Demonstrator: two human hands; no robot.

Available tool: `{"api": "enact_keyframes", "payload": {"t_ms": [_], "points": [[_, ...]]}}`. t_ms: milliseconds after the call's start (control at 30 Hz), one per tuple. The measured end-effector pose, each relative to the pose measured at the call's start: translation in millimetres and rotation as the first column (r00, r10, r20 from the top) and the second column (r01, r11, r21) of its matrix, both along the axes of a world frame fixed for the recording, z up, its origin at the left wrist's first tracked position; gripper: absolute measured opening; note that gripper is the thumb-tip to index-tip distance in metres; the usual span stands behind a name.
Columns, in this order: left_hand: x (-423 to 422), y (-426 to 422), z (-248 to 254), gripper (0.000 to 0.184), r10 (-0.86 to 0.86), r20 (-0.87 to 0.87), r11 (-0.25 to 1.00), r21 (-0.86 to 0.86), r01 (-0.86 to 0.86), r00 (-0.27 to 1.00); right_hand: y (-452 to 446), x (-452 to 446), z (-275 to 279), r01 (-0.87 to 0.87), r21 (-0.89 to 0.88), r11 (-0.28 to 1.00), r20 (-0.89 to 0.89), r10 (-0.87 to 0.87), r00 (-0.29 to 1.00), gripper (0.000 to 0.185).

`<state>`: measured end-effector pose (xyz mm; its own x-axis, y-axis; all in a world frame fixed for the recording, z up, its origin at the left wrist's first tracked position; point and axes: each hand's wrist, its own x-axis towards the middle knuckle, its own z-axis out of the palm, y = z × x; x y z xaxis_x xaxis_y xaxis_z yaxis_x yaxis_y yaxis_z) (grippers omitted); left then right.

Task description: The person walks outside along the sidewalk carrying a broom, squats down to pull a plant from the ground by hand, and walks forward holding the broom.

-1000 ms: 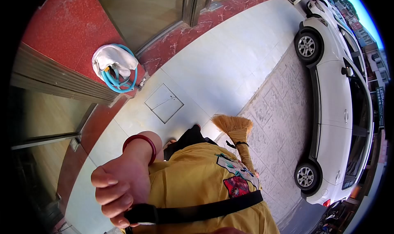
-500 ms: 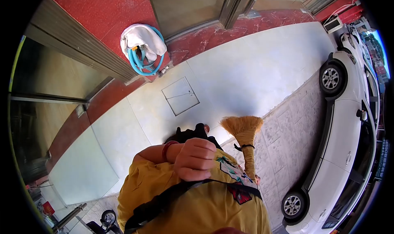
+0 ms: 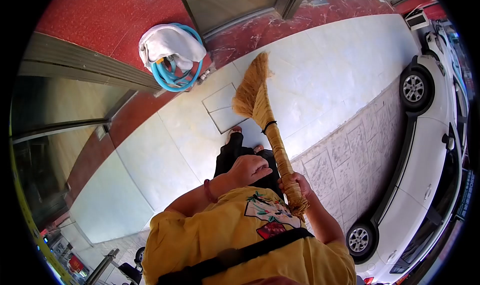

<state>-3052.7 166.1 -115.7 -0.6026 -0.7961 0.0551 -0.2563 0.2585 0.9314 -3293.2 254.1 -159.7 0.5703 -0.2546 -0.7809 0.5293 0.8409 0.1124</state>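
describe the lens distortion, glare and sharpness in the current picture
Head view: strong fisheye, with the white car bowed and the corners black; head view: pale sheen across the walkway tiles; head view: the straw broom looks fairly crisp.

A white cloth [image 3: 172,42] covers part of a coiled blue hose [image 3: 161,82] between ten and eleven o'clock; a white car [image 3: 425,157] stands at three o'clock.

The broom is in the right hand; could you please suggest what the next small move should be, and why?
I would probably lower the bristles toward the pale floor: the right hand grips the broom near the end of its handle, and the bristles point forward, seemingly held above the floor.
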Motion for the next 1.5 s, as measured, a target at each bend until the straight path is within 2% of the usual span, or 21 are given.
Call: {"api": "enact_keyframes", "payload": {"t_ms": [33, 100, 133, 167, 200, 267, 333, 400, 433, 500, 567, 767, 833, 867, 900, 1033, 1067, 1167, 1267, 1367, 1500], "points": [[5, 0, -17, 0.019, -0.009, 0.002, 1.0, -0.002, 0.009, 1.0, -22, 11, -13, -0.029, -0.026, 0.999, 0.018, 0.029, 0.999, 0.036], [17, 1, -49, 0.019, -0.052, 0.337, 0.991, -0.097, 0.089, 0.94, -74, 52, -18, -0.018, -0.037, 0.999, -0.068, 0.015, 0.998, 0.032], [23, 3, -63, 0.019, -0.064, 0.34, 0.99, -0.096, 0.102, 0.938, -96, 67, -35, -0.084, -0.147, 0.986, -0.092, 0.071, 0.993, 0.033], [32, 4, -76, 0.02, -0.173, 0.475, 0.98, -0.01, 0.201, 0.863, -116, 79, -54, -0.15, -0.254, 0.956, -0.121, 0.122, 0.985, 0.034], [42, 4, -89, 0.021, -0.281, 0.591, 0.954, 0.089, 0.285, 0.757, -136, 88, -63, -0.134, -0.255, 0.958, -0.115, 0.108, 0.988, 0.034], [69, 7, -114, 0.022, -0.357, 0.626, 0.93, 0.166, 0.328, 0.694, -163, 99, -75, -0.099, -0.239, 0.966, -0.19, 0.054, 0.98, 0.035], [97, 2, -132, 0.023, -0.435, 0.648, 0.896, 0.244, 0.37, 0.625, -165, 82, -73, -0.003, -0.249, 0.968, -0.14, -0.033, 0.99, 0.035], [122, -5, -144, 0.024, -0.475, 0.699, 0.879, 0.409, 0.247, 0.534, -144, 50, -78, 0.119, -0.254, 0.96, -0.09, -0.146, 0.985, 0.035], [133, -12, -145, 0.024, -0.484, 0.694, 0.874, 0.408, 0.263, 0.533, -123, 32, -84, 0.164, -0.258, 0.952, -0.084, -0.191, 0.978, 0.036], [153, -23, -147, 0.027, -0.478, 0.718, 0.85, 0.524, 0.059, 0.506, -77, 9, -73, 0.321, -0.226, 0.92, -0.161, -0.361, 0.919, 0.038], [170, -35, -154, 0.029, -0.49, 0.734, 0.841, 0.541, 0.031, 0.47, -26, -21, -74, 0.497, -0.141, 0.856, -0.156, -0.515, 0.843, 0.041], [175, -76, -166, 0.03, -0.388, 0.73, 0.875, 0.483, -0.024, 0.562, 24, -64, -61, 0.646, -0.159, 0.746, -0.203, -0.665, 0.719, 0.039], [172, -84, -188, 0.03, -0.301, 0.708, 0.879, 0.466, -0.103, 0.639, -18, -58, -47, 0.58, -0.235, 0.78, -0.35, -0.625, 0.698, 0.036], [165, -91, -189, 0.029, -0.278, 0.668, 0.839, 0.519, -0.164, 0.691, -39, -55, -36, 0.582, -0.252, 0.773, -0.329, -0.634, 0.7, 0.036], [156, -100, -191, 0.028, -0.305, 0.684, 0.835, 0.527, -0.16, 0.663, -55, -52, -29, 0.582, -0.271, 0.767, -0.305, -0.642, 0.704, 0.035], [116, -134, -198, 0.029, -0.351, 0.67, 0.852, 0.518, -0.073, 0.655, -92, -63, -40, 0.646, -0.396, 0.653, -0.094, -0.728, 0.679, 0.038], [105, -143, -204, 0.029, -0.361, 0.679, 0.86, 0.508, -0.053, 0.64, -104, -65, -37, 0.681, -0.356, 0.64, -0.101, -0.751, 0.653, 0.038], [59, -179, -203, 0.03, -0.414, 0.699, 0.878, 0.475, 0.055, 0.583, -152, -85, -53, 0.575, -0.343, 0.743, -0.02, -0.618, 0.786, 0.042], [15, -224, -215, 0.033, -0.441, 0.736, 0.887, 0.443, 0.127, 0.514, -238, -115, -49, 0.513, -0.398, 0.76, 0.031, -0.548, 0.836, 0.04], [-34, -266, -201, 0.03, -0.43, 0.684, 0.832, 0.553, -0.035, 0.589, -311, -162, -98, 0.442, -0.386, 0.81, 0.033, -0.466, 0.884, 0.038], [-112, -319, -177, 0.027, -0.398, 0.626, 0.796, 0.599, -0.087, 0.67, -366, -225, -121, 0.36, -0.401, 0.842, 0.052, -0.372, 0.927, 0.036]]}}
